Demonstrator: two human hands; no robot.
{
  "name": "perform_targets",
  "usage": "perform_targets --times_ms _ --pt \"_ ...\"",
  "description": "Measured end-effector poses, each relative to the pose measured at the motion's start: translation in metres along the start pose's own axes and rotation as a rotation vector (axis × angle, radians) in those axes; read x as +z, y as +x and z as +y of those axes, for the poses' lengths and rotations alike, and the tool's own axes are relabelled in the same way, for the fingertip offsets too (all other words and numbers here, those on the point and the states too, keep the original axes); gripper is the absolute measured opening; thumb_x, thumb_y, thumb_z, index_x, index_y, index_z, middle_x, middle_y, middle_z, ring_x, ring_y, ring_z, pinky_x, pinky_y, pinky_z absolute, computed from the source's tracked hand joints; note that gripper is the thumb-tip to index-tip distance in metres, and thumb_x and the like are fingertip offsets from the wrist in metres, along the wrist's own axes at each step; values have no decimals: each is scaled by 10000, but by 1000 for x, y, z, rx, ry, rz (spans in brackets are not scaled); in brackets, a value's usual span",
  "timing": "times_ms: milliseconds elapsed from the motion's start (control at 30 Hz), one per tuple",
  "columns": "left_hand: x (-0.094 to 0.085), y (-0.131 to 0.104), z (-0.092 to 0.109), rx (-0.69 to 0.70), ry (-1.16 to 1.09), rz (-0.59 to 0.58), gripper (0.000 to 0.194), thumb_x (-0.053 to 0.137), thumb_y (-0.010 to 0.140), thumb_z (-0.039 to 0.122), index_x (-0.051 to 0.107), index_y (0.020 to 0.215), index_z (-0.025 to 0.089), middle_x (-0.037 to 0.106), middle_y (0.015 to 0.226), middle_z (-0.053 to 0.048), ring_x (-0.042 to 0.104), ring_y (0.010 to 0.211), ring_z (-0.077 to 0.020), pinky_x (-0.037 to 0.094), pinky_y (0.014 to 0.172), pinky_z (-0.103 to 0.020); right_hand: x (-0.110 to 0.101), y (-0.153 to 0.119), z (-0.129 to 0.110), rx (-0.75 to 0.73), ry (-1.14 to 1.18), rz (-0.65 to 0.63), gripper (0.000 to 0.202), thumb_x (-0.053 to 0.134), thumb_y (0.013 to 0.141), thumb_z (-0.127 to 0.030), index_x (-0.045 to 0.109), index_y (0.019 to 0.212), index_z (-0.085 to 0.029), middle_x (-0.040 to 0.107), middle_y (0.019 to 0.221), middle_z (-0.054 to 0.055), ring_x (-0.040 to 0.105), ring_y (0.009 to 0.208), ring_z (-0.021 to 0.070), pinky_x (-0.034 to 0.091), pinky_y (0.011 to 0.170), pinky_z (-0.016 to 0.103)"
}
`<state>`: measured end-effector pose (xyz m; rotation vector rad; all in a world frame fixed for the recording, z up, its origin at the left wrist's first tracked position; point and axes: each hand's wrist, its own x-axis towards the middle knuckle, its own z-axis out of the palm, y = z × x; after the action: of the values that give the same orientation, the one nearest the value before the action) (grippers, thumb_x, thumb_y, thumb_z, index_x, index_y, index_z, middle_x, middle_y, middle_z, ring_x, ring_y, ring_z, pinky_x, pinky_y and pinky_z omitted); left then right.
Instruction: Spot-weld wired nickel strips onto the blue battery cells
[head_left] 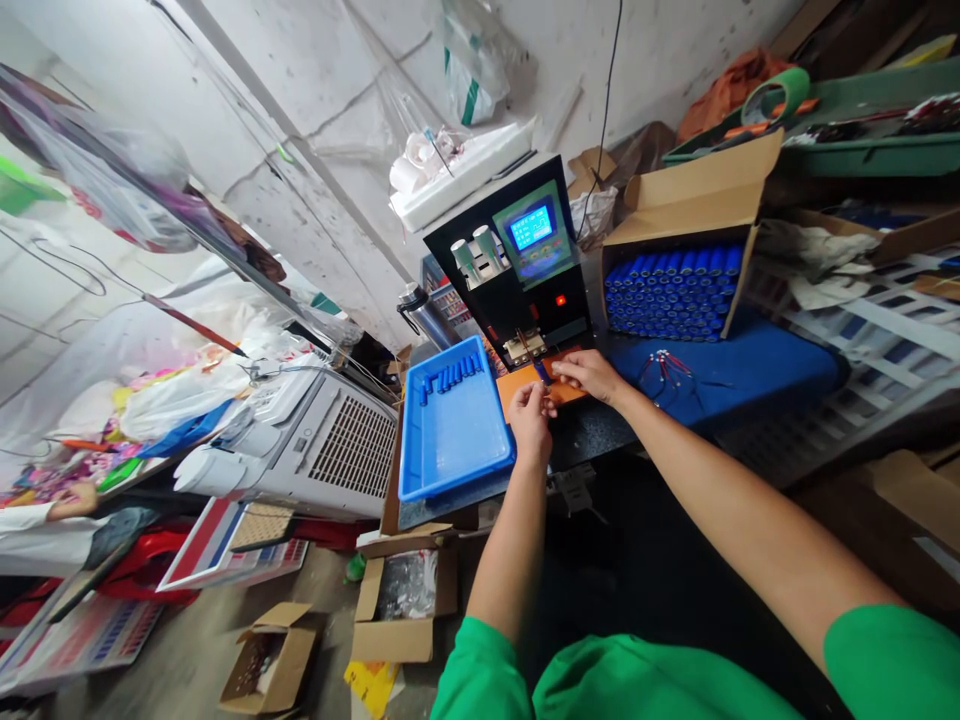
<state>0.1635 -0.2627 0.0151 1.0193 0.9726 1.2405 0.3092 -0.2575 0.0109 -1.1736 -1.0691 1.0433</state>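
Head view, middle of the frame: a small dark blue cylinder (542, 373) is between the two hands at the foot of a black machine (465, 255), over an orange plate (516, 382). The left hand (531, 415), just below and left of the cylinder, has its fingers curled with the tips drawn together; the right hand (591, 374), to its right, has thumb and forefinger brought together. Both sets of fingertips are so near the cylinder that I cannot tell which hand, if either, grips it. Above them, the machine shows a lit blue screen (531, 228) and a red light (560, 300), and a white tray (480, 186) rests on its top. Left of the hands, a blue tray (457, 450) on the table (594, 434) holds a row of blue cylinders (454, 375) toward its upper end, with a flask (429, 315) behind it. Right of centre, an open cardboard box (697, 195) is packed with stacked blue cylinders (675, 290), and a bunch of wires (664, 368) lies on a blue cloth (780, 362) below it. At the far left edge, another person's arm (75, 499) reaches into view
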Motion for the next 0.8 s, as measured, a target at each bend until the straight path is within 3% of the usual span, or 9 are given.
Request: perform_targets --times_ms 200,367,467,600,700,800 --pt "19 3 -12 -45 -85 9 516 852 607 516 609 860 138 602 712 21 540 511 -48 417 475 -182 -2 -1 -4 -44 -45 -18 368 714 642 -514 648 642 -152 554 540 -2 446 517 117 315 512 258" --pt "18 3 -14 9 37 -3 473 780 698 541 609 884 141 591 716 11 563 541 -75 445 503 -203 -2 2 -1 -50 -60 15 351 699 647 -502 654 650 -154 551 525 1 452 516 123 322 502 255" --pt "7 -1 -13 204 277 35 339 666 834 478 626 948 161 637 833 -36 607 667 -116 502 609 -249 0 2 0 -52 -39 51 343 689 653 -500 648 655 -159 506 494 -17 417 487 113 299 482 251" --pt "-10 3 -10 570 689 -3 198 600 883 301 676 1021 182 639 1072 -116 615 1040 -218 514 919 -374 2 2 0 -31 27 106 325 669 652 -492 621 654 -170 470 483 -34 368 456 96 268 461 246" --pt "-15 12 -8 635 856 -127 270 627 854 247 692 1112 199 593 1258 -154 538 1250 -278 439 1065 -438 3 3 1 -16 40 162 326 659 654 -500 598 645 -180 451 473 -39 363 451 96 269 458 246" --pt "-14 21 -7 595 932 -247 330 628 845 210 690 1169 232 629 1232 -141 580 1181 -284 440 1049 -450 3 6 4 -18 35 212 348 646 663 -530 578 638 -189 443 469 -38 368 452 100 280 460 249"
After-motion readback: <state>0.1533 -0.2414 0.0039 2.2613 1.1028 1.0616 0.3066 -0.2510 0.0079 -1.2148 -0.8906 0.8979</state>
